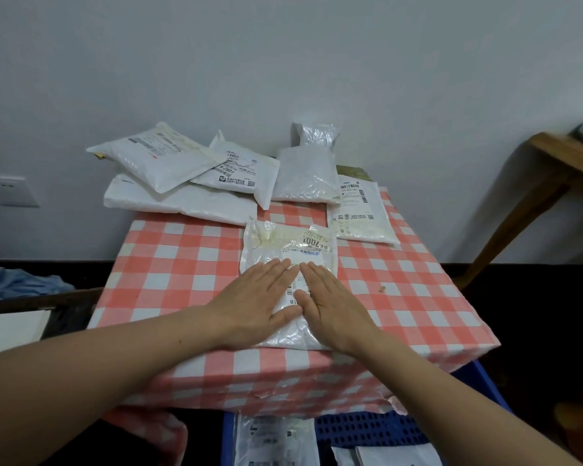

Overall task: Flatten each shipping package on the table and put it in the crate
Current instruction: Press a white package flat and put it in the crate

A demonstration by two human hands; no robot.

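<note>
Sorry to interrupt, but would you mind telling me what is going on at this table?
A person presses the left hand and the right hand flat on a white shipping package at the near edge of the checkered table, flattening it. More white packages wait at the far side. The blue crate below the table front already holds a few other packages.

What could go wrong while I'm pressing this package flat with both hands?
1. The package under your left hand and right hand reaches the near edge of the table; a push toward you could slide it off, only half flattened, probably into the blue crate below.
2. The stacked packages at the far left overhang the table; jolting it might drop them to the floor.
</note>
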